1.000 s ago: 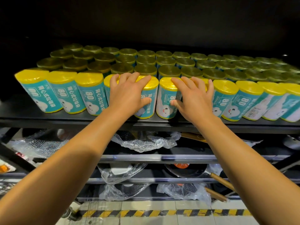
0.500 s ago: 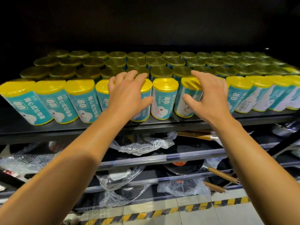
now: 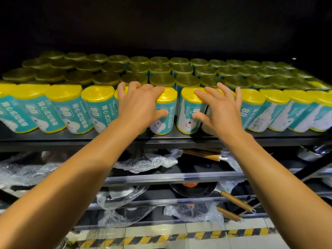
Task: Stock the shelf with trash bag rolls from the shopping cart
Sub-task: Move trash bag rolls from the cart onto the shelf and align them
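The trash bag rolls (image 3: 162, 112) stand upright in packed rows on a black shelf (image 3: 53, 139), yellow tops up, teal labels with a white cloud figure and "80" facing out. The front row runs along the shelf's front edge from the far left to the far right; behind it several more rows recede into the dark back of the shelf, their tops duller and greener in the shade.

Near the middle of the front row, the left hand (image 3: 140, 106) lies over two neighbouring rolls: its fingers are spread across their yellow tops and its thumb presses the teal side of the right one of the pair. The fingers are bent over the top edges, gripping the rolls. Just to the right of it, with one narrow gap of shelf between, the right hand (image 3: 218, 110) does the same on its own rolls (image 3: 190, 112): fingers fanned over the tops, thumb against the label of the left roll, wrapped round them from the front. Both forearms reach up from the lower corners.

Below the shelf, lower racks hold frying pans (image 3: 195, 190) with wooden handles (image 3: 237, 201), several of them wrapped in clear bubble wrap (image 3: 143, 162). Further below, at the foot of the racks, is a pale tiled floor with a yellow-and-black striped strip (image 3: 179, 237).
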Tool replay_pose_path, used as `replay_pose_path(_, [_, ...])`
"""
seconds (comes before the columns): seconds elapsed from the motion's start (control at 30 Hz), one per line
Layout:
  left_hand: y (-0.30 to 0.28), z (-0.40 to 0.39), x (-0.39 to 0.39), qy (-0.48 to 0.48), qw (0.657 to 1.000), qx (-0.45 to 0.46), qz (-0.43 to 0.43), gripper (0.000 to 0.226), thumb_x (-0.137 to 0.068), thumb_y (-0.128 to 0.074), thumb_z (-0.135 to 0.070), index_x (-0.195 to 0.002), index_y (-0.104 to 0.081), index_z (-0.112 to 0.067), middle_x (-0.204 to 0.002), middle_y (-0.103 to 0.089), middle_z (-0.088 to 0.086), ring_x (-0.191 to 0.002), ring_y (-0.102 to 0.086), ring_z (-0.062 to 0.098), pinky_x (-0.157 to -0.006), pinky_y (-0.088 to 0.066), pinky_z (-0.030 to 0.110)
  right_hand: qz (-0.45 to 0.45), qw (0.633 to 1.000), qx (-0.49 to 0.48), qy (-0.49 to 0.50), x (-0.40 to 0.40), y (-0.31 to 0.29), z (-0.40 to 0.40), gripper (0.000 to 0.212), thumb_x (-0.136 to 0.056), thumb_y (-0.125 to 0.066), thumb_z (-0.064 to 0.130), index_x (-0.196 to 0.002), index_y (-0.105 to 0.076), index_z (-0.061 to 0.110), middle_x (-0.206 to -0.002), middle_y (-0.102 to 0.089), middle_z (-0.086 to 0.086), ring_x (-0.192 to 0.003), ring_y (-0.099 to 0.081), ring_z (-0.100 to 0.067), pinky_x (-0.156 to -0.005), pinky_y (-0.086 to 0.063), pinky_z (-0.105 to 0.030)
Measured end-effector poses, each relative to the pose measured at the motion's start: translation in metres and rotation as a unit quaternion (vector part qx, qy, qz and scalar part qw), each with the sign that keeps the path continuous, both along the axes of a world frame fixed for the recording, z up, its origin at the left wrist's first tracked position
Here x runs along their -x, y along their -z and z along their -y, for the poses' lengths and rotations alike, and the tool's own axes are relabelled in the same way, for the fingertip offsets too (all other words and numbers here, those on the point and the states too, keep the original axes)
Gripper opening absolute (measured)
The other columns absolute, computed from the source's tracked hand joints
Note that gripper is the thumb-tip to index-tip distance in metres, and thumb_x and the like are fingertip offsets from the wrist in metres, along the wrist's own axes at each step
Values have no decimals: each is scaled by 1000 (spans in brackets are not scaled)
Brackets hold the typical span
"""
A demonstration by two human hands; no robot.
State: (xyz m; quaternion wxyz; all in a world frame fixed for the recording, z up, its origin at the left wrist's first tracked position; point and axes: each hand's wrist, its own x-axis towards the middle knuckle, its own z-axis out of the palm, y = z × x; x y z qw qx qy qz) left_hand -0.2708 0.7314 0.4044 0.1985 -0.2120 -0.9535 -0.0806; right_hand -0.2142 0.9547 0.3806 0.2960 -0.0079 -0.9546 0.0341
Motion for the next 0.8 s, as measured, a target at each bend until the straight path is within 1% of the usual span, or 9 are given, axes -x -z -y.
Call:
replay_pose_path(0.1, [-1, -2, -2, -9, 1000, -11, 8, 65, -78, -68, -64, -134, -53, -36, -137, -57, -5, -134, -37, 30, -113, -16, 53, -29, 999, 6, -35, 3, 2, -1, 61, -73, -85, 44, -129, -67, 27, -135, -64, -6, -135, -46, -36, -118, -10, -64])
replay_pose_path(0.17, [-1, -3, -3, -13, 1000, -17, 14, 66, -77, -69, -63, -136, -52, -37, -138, -57, -6, -135, -36, 30, -114, -14, 54, -39, 998, -1, -45, 5, 5, 1, 59, -72, -85, 45, -126, -69, 27, -132, -66, -5, -129, -50, -36, -117, -13, -65])
replay_pose_path(0.3, [0, -3, -3, -15, 1000, -19, 14, 68, -78, -69, -63, -138, -50, -38, -141, -55, -7, -137, -35, 29, -114, -13, 52, -58, 997, -2, -44, 8, 7, -2, 55, -75, -83, 44, -124, -70, 25, -126, -68, -4, -122, -54, -37, -115, -16, -67])
replay_pose_path(0.5, [-1, -6, -5, -24, 999, -10, 18, 69, -79, -69, -61, -140, -47, -38, -145, -50, -5, -138, -34, 28, -114, -14, 52, -59, 997, -5, -51, 10, 10, -6, 55, -77, -80, 47, -127, -68, 27, -130, -67, -3, -121, -56, -34, -115, -17, -67])
replay_pose_path(0.6, [-6, -18, -9, -6, 1000, -5, 0, 74, -78, -68, -62, -143, -45, -36, -148, -46, -4, -139, -34, 27, -115, -17, 52, -42, 998, -19, -47, 9, 6, -6, 59, -79, -78, 49, -132, -64, 28, -136, -63, -2, -127, -52, -33, -116, -15, -66])
replay_pose_path(0.7, [-15, -38, -9, 37, 999, -18, -22, 69, -81, -68, -59, -143, -45, -38, -145, -50, -7, -138, -36, 25, -113, -23, 50, 8, 999, -16, -45, 2, 0, -14, 73, -81, -74, 56, -145, -48, 32, -149, -52, 4, -141, -38, -28, -120, -6, -60])
replay_pose_path(0.77, [-18, -50, -7, 50, 998, -14, -24, 64, -83, -68, -55, -141, -46, -39, -143, -53, -8, -135, -39, 24, -111, -26, 49, 5, 999, 12, -44, -5, -3, -25, 76, -83, -72, 55, -148, -42, 33, -150, -50, 7, -145, -32, -25, -121, -2, -57])
replay_pose_path(0.8, [-19, -55, -5, 55, 998, -9, -21, 62, -84, -67, -53, -141, -46, -39, -142, -54, -8, -134, -41, 24, -109, -28, 48, -10, 999, 25, -44, -9, -4, -32, 72, -84, -72, 52, -147, -44, 32, -147, -52, 7, -145, -33, -25, -121, -2, -56])
